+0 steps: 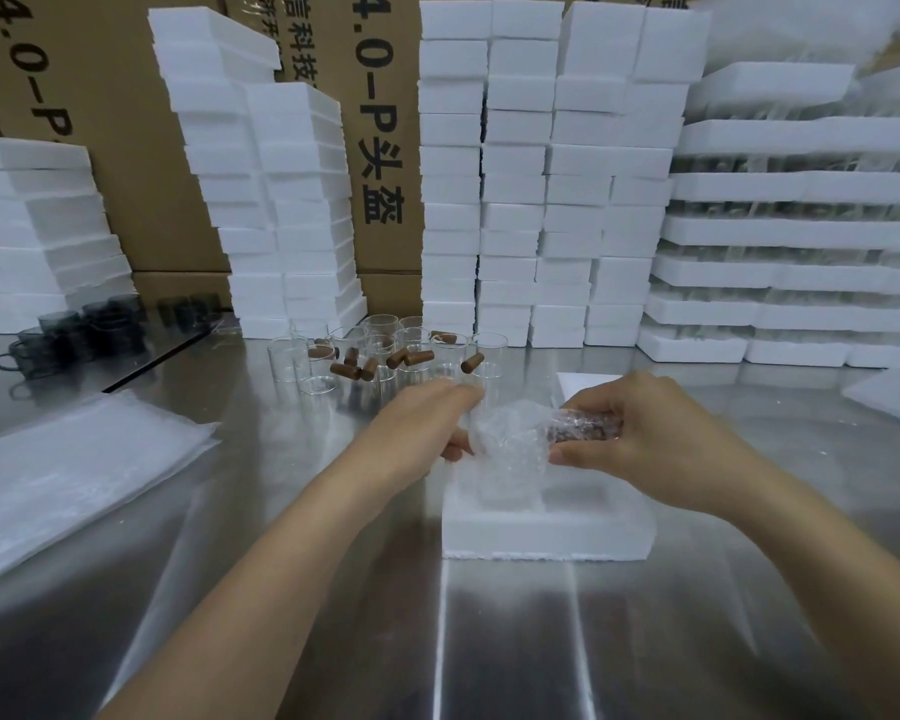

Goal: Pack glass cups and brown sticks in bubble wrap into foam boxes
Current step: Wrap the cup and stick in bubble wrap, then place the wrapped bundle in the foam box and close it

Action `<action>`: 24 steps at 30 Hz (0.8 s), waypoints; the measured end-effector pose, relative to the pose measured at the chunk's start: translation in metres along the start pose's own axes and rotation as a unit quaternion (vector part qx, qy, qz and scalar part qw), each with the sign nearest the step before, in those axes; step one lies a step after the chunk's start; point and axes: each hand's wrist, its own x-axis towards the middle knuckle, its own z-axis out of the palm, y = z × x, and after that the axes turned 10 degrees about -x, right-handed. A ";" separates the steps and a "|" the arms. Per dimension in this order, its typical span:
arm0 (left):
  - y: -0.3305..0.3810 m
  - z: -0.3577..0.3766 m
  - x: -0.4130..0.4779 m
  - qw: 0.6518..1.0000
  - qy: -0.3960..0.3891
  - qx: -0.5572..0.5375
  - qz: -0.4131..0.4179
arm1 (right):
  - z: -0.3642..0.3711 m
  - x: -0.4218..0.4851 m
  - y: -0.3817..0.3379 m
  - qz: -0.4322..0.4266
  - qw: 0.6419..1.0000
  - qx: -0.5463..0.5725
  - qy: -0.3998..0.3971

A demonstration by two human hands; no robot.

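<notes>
A brown cylindrical stick rolled in clear bubble wrap (583, 432) is pinched in the right hand (650, 439), just above the open white foam box (541, 535) on the shiny metal desk (489, 641). The wrap's loose end is gripped by the left hand (427, 423). A wrapped shape, probably a glass cup (510, 480), is seen in the box's left compartment. Much is judged undone: bare clear glass cups (385, 345) and loose brown sticks (354, 368) are clustered farther back, before stacked white foam boxes (515, 200).

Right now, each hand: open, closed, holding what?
Left hand: pinching the bubble wrap.
Right hand: gripping the brown stick rolled in that wrap.
</notes>
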 end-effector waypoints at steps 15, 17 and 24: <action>-0.009 -0.004 -0.002 0.993 -0.037 0.107 0.030 | 0.044 0.004 0.003 0.025 0.999 -0.014 -0.037; -0.008 -0.006 -0.005 0.988 -0.069 0.138 0.030 | 0.043 0.005 0.004 0.032 0.998 -0.019 -0.050; -0.006 -0.010 -0.006 0.969 -0.077 0.221 0.078 | 0.026 0.005 0.010 0.020 0.997 0.032 -0.066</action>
